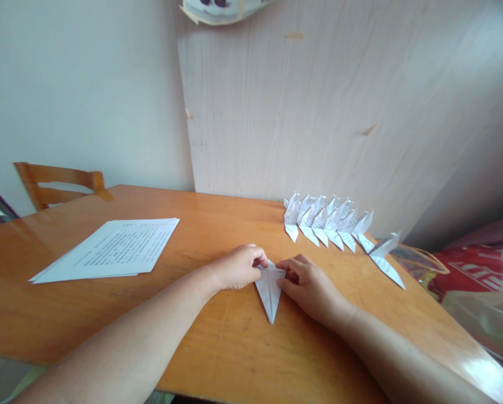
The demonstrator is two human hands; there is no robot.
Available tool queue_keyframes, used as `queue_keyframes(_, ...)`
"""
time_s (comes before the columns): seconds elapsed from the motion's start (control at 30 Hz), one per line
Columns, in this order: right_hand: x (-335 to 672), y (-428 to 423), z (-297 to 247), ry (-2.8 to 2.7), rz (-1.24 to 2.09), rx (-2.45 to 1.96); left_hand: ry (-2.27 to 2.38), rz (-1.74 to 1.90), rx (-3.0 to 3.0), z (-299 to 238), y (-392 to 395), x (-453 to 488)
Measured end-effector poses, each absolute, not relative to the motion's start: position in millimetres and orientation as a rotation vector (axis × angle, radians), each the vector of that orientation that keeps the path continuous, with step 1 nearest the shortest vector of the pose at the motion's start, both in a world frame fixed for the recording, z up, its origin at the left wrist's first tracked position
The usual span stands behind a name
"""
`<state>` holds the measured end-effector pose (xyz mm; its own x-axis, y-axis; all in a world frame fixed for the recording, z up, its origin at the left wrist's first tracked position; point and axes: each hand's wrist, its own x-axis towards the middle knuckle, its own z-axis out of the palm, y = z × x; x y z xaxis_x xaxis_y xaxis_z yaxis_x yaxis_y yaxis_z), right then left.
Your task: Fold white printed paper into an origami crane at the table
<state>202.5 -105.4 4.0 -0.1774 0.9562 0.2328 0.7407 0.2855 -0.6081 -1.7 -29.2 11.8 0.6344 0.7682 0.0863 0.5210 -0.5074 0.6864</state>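
A folded white paper piece [270, 292], shaped like a narrow kite with its tip pointing toward me, lies on the orange wooden table [218, 348]. My left hand [238, 267] pinches its upper left corner with curled fingers. My right hand [308, 286] presses and pinches the upper right edge. Both hands meet at the top of the paper.
A row of several finished folded paper pieces [331, 224] lies at the back right of the table. A stack of printed sheets [112, 249] rests at the left. A wooden chair [58, 182] stands behind the table. A pale wooden board [319, 101] leans behind. A red bag [470, 280] sits right.
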Motion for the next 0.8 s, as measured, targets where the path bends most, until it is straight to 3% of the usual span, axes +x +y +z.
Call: queue_keyframes(0.8,202.9,-108.0,13.2,-2.134,0.386,-1.490,1.057,0.386,2.112,33.6,-35.6,-6.8)
